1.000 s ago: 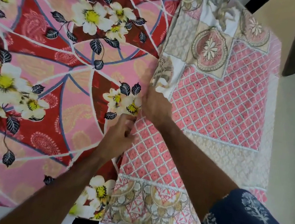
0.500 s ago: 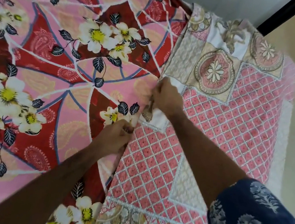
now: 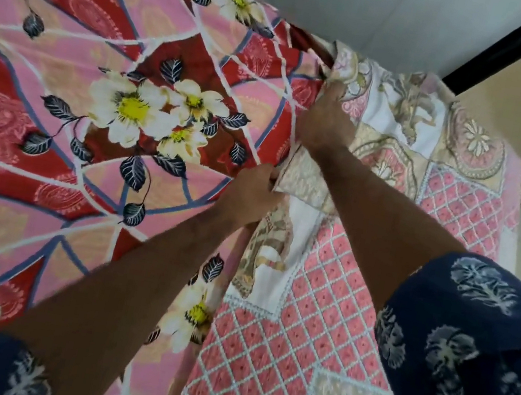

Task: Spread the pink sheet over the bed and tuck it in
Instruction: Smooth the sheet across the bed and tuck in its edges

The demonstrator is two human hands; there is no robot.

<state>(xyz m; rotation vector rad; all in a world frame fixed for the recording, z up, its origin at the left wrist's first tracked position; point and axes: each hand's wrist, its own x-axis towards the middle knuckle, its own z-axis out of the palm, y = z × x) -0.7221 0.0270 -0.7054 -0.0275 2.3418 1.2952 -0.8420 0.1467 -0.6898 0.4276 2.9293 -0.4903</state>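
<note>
I'd keep both hands, left hand (image 3: 254,193) and right hand (image 3: 325,125), pinching the pink sheet (image 3: 314,339) edge taut, walking evenly.

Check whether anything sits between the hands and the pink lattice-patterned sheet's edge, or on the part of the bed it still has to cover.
Nothing visible does. Both the left hand and right hand already grip the pink lattice-patterned sheet at its edge, and only the flat red floral bedcover lies ahead.

The pink sheet (image 3: 333,332) is lying right of the flowered sheet (image 3: 72,129), both hands meeting along their shared edge.
</note>
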